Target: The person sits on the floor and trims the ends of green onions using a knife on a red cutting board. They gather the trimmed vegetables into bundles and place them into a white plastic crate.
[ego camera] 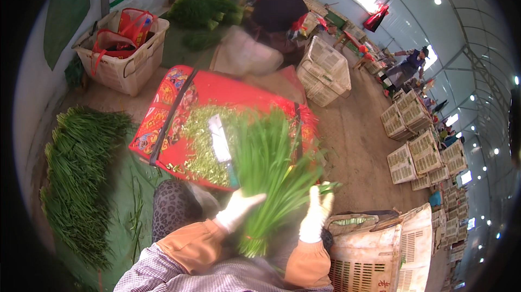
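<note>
My left hand (241, 209), in a white glove, grips a bunch of long green leaves that look like garlic chives (268, 157). A thin reddish band circles the bunch near its cut stems, which point toward my lap. My right hand (316, 214), also gloved, is raised at the bunch's right side with leaves by its fingertips; blur hides whether it pinches them. Beyond the bunch, a knife (220, 138) with a broad shiny blade and teal handle lies on a red patterned padded surface (236, 88). Chopped pale-green trimmings (199, 145) surround the blade.
At left, a large pile of green leaves (81, 182) lies on a green sheet (130, 206). A plastic crate (122, 68) holds red bags. Other crates stand at right (366, 251) and ahead (323, 72). A person (279, 9) bends over near another leaf pile (203, 7).
</note>
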Available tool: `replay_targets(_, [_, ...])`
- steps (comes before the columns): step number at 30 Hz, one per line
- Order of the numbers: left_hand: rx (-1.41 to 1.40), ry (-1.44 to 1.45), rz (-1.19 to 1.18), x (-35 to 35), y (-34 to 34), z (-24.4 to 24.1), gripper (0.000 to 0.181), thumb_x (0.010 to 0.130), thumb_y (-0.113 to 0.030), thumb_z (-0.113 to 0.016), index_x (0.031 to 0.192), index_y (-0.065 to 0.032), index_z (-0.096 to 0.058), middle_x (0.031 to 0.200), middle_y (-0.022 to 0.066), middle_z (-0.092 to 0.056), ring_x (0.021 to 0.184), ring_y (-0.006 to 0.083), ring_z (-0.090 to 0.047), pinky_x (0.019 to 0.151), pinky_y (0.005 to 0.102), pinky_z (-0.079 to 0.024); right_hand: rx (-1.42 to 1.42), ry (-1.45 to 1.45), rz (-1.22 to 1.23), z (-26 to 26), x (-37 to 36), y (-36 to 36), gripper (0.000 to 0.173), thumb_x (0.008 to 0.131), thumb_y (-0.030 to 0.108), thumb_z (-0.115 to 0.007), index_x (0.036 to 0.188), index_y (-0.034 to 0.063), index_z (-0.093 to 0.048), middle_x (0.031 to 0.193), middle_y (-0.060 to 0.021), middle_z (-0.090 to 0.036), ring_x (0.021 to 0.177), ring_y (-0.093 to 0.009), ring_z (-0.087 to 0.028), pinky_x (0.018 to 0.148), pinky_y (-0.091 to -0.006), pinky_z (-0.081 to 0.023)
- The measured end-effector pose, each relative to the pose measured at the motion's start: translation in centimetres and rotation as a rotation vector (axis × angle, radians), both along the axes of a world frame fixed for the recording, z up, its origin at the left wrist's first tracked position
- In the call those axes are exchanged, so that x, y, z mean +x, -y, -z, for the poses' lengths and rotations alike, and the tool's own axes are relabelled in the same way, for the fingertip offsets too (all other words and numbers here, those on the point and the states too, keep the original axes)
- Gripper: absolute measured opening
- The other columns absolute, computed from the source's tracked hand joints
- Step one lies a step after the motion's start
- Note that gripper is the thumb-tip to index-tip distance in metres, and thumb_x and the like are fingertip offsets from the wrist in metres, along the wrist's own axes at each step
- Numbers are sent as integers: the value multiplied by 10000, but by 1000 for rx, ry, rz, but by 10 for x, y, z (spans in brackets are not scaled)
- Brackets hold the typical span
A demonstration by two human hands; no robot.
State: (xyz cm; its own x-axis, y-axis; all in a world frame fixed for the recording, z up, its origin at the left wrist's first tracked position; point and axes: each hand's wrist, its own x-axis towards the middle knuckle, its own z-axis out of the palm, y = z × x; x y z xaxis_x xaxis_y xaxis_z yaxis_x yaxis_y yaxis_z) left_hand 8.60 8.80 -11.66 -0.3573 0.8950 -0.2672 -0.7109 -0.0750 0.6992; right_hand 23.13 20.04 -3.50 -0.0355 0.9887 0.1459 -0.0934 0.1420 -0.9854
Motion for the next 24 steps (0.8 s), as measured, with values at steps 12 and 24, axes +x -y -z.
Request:
replay_targets(12, [6, -124, -57, 4, -1, -6, 492, 850, -111, -796, 1286, -5, -591, 1184, 76, -682, 1029, 168, -647, 934, 319, -520, 194, 796, -279, -11, -25, 25, 174, 915, 95, -714, 1059, 6, -674, 869, -57, -694, 641, -85, -599, 585, -220, -499])
replay_targets(24, [-82, -99, -161, -5, 3, -16, 474, 835, -142, -820, 1238, -1, -614, 1130, 84, -695, 978, 165, -653, 886, 312, -531, 274, 822, -298, -22, -19, 63, 206, 868, 198, -776, 942, 26, -689, 800, -118, -708, 673, -192, -666, 632, -321, -532])
